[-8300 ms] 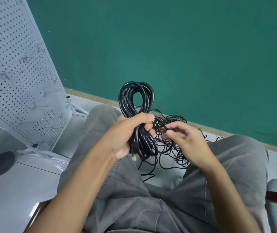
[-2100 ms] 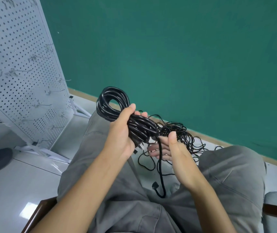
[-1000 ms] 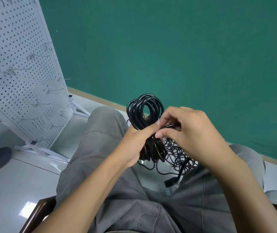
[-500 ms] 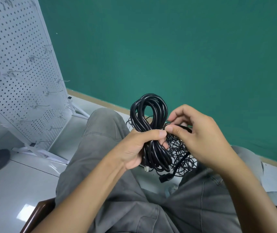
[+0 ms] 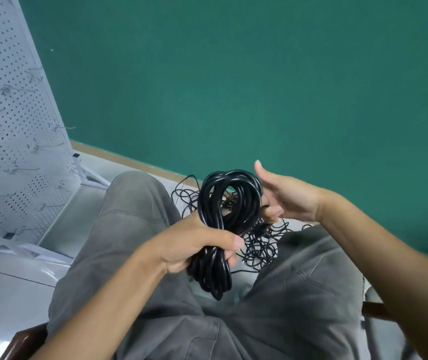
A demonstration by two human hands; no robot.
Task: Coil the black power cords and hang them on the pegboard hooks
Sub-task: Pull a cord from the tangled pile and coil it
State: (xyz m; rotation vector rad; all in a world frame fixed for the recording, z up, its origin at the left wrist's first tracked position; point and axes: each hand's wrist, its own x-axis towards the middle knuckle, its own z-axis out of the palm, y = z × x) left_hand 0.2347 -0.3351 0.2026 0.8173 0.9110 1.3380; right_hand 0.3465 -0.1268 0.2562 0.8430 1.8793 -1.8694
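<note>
A flat green wall [image 5: 259, 87] fills most of the view, and at the left a white perforated pegboard [image 5: 12, 126] leans on its stand, thin wire hooks [image 5: 59, 129] jutting from its face with nothing hung on them. Below, the seated person's grey trousers [image 5: 129, 229] frame a pale glossy floor [image 5: 7, 294] where a loose tangle of thin black wire [image 5: 259, 245] lies between the knees.

The coiled black power cord [image 5: 223, 216] is held upright above the lap — a bundle of many smooth, rubbery loops, rounded at top and bottom. The left hand [image 5: 194, 248] is wrapped tight round its waist, thumb over the strands. The right hand [image 5: 283, 196] sits against the upper loop's right side, thumb raised and fingers partly curled; whether it pinches a strand cannot be told.

Such cord likely feels springy and moderately heavy, wanting to uncoil, so the waist is the sound place to grip — the top loop stays free for a hook.
</note>
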